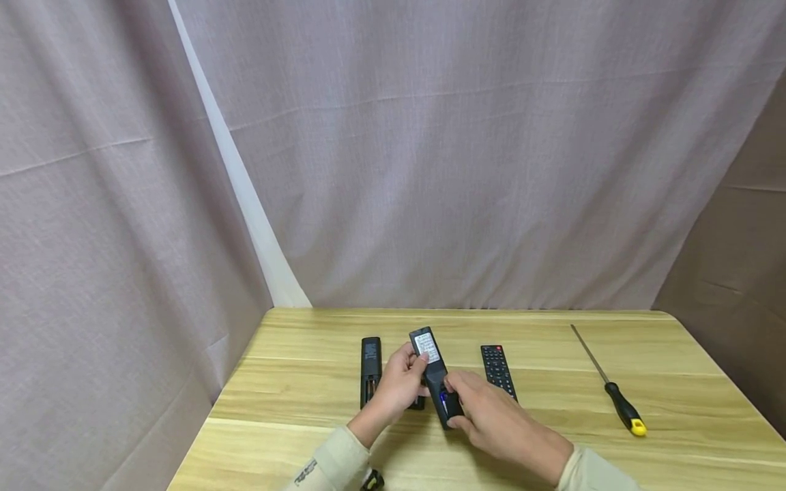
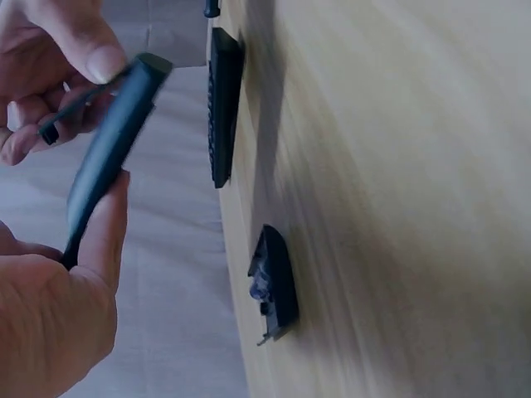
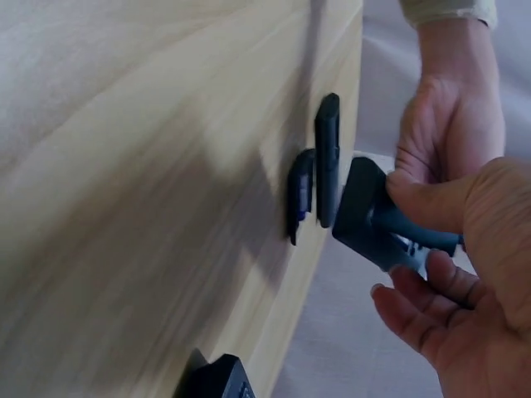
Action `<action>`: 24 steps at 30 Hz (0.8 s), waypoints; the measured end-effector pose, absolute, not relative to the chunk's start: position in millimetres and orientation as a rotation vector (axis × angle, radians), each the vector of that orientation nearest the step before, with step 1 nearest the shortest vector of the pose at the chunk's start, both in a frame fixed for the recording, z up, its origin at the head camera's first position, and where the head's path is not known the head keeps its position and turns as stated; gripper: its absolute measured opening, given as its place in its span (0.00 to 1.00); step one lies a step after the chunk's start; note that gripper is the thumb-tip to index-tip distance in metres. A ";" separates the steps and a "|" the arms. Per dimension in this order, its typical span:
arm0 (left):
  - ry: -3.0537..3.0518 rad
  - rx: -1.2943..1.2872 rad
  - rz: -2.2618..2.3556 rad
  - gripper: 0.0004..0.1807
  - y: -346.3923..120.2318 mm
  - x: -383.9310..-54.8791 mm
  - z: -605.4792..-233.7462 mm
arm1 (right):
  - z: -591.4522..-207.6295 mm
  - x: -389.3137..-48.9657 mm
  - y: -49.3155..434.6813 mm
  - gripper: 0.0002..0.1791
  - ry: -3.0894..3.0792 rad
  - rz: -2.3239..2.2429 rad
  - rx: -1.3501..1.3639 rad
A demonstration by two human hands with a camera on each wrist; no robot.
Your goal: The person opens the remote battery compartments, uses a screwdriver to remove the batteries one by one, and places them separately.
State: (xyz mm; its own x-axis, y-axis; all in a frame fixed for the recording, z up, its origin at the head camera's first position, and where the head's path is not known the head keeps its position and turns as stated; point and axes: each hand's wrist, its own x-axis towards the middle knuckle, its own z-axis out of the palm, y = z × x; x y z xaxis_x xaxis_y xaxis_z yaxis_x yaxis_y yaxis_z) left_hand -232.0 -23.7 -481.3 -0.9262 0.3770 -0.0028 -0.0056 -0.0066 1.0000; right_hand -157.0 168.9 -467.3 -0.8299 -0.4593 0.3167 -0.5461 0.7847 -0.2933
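A black remote control (image 1: 439,382) is held back side up over the table, its white label toward the far end. My left hand (image 1: 399,382) grips it around the middle, thumb on the label. A blue battery (image 1: 443,400) shows in its open compartment. My right hand (image 1: 494,412) is at the near end of the remote, pinching a thin black battery cover (image 2: 73,112) between thumb and fingers. In the left wrist view, the cover stands at an angle to the remote (image 2: 120,137). In the right wrist view, the right thumb partly covers the remote.
Left on the table lies another black remote (image 1: 371,358), back up with its compartment uncovered. A small black part (image 2: 278,286) with something bluish in it lies nearby. At right are a keypad remote (image 1: 497,368) and a long screwdriver (image 1: 623,406). A black-and-yellow object (image 1: 372,480) shows near the left sleeve.
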 end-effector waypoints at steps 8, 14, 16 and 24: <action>1.974 0.365 2.041 0.17 -25.2 -232.9 -484.3 | -463.0 -155.2 172.3 0.20 -2.738 0.707 0.856; 1.991 0.332 2.066 0.16 -26.0 -234.6 -484.9 | -463.6 -152.9 173.7 0.18 -2.676 0.778 0.936; 1.985 0.333 2.066 0.17 -26.9 -234.7 -484.9 | -463.6 -152.5 174.1 0.17 -2.664 0.790 0.953; 1.993 0.335 2.063 0.18 -32.9 -235.8 -485.3 | -464.1 -151.4 174.7 0.18 -2.592 0.808 0.982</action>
